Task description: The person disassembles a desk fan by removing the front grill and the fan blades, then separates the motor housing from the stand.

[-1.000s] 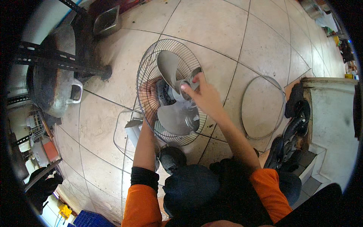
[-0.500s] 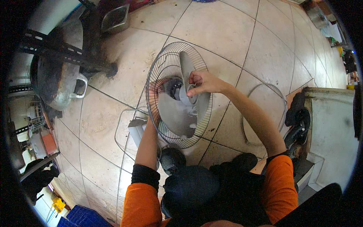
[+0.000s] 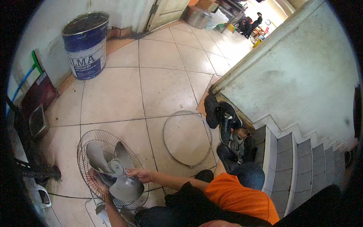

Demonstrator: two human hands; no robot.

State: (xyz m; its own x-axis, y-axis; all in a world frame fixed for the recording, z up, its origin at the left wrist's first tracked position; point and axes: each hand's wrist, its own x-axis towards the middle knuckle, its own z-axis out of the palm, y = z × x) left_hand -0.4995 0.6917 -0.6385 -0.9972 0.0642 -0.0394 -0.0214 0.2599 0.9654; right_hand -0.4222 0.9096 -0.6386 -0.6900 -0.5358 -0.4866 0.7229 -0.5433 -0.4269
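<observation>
A floor fan without a front cover stands low on the left, its grey three-bladed propeller [image 3: 130,188] facing up inside the round wire rear guard [image 3: 84,159]. My right hand [image 3: 140,174] reaches in from the right, fingers closed at the edge of the round hub [image 3: 116,166], by a blade's root. Behind the guard is my left hand [image 3: 101,186], seen only in part through the wires, its fingers mostly hidden. Part of the fan's pale base [image 3: 102,213] shows below the guard. A thin ring [image 3: 165,138] lies flat on the tiles to the right of the fan.
Several dark shoes [image 3: 226,128] lie beside grey-tiled steps [image 3: 281,162] and a pale wall [image 3: 287,68]. A blue and white drum [image 3: 86,56] stands at the far left, near a dustpan [image 3: 39,89]. A large pot [image 3: 199,18] sits by the far door [image 3: 166,13].
My view has swung right, bringing the drum, door and steps into sight and shifting the fan lower left. My right hand stays at the hub; the propeller's blades sit at a different angle.
</observation>
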